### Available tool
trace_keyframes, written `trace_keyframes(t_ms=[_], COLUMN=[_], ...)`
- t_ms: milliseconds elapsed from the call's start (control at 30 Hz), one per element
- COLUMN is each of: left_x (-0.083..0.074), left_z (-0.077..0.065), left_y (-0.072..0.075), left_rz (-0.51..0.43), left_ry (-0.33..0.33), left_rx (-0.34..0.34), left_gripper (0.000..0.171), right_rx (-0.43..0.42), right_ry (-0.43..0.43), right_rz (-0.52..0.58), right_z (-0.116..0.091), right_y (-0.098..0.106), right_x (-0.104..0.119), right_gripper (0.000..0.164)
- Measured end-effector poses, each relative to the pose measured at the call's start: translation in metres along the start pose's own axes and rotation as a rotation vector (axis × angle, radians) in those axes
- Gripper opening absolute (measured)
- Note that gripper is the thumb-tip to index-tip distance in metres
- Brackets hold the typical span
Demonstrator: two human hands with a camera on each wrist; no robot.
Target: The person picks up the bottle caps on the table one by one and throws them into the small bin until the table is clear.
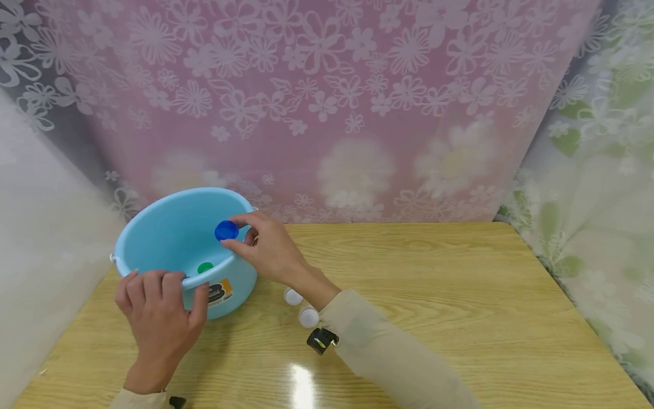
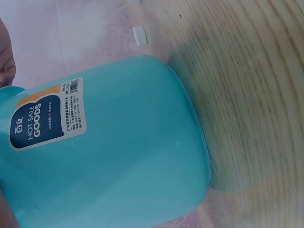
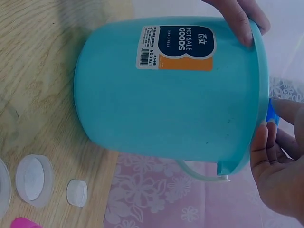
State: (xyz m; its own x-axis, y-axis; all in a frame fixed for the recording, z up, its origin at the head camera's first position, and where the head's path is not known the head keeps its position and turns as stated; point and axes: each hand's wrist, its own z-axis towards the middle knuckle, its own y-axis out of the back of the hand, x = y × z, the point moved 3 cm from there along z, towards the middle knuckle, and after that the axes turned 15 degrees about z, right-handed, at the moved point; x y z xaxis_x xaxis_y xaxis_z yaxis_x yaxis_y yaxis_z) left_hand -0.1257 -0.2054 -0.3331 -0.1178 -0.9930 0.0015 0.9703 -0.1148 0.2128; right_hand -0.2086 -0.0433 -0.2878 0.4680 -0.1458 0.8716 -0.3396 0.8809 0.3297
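Observation:
A light blue bucket (image 1: 244,284) stands on the left of the table, its mouth leaning a little toward the head camera. My left hand (image 1: 158,315) grips its near rim, fingers over the edge and thumb on the outer wall. Between thumb and fingertips, my right hand (image 1: 276,247) pinches a blue bottle cap (image 1: 226,230) at the bucket's right side, over the opening. Inside the bucket shows a green cap (image 1: 205,267); the rest of the bottom is hidden by the near wall. The right wrist view shows only a sliver of the blue cap (image 3: 271,113) past the rim.
Two whitish lids (image 1: 293,296) (image 1: 309,317) lie right of the bucket, beneath my right forearm. Near them in the right wrist view are a small white cap (image 3: 77,193) and a pink item (image 3: 24,223). A flowered pink curtain (image 1: 352,113) hangs behind the table (image 1: 434,284).

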Motion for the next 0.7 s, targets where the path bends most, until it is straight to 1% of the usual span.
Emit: trace_keyframes(t_ms=[100,267,367,533,700], left_x=[0.0008,0.0059,0.0064,0.0053,0.0054], left_z=[-0.0019,-0.0082,-0.0082,-0.0077,-0.0079], left_y=[-0.0014,-0.0053,-0.0047,-0.0035,-0.0042], left_rz=[0.005,0.011,0.014,0.012,0.007], left_ry=[-0.001,-0.001,0.001,0.001,0.003], left_rx=[-0.004,0.013,0.019,0.01,0.019], left_gripper=[0.041,0.042,0.043,0.042,0.043], right_rx=[0.001,0.004,0.012,0.02,0.017], right_ry=[-0.004,-0.034,-0.048,-0.071,-0.086], right_rz=[-0.013,-0.016,-0.023,-0.039,-0.027], right_z=[0.0004,0.0007,0.0006,-0.0003,-0.0015], right_y=[0.0001,0.0014,0.0015,0.0013,0.0022], right_x=[-0.0009,-0.0026,-0.0029,-0.0031,-0.0038], right_gripper=[0.041,0.042,0.041,0.041,0.042])
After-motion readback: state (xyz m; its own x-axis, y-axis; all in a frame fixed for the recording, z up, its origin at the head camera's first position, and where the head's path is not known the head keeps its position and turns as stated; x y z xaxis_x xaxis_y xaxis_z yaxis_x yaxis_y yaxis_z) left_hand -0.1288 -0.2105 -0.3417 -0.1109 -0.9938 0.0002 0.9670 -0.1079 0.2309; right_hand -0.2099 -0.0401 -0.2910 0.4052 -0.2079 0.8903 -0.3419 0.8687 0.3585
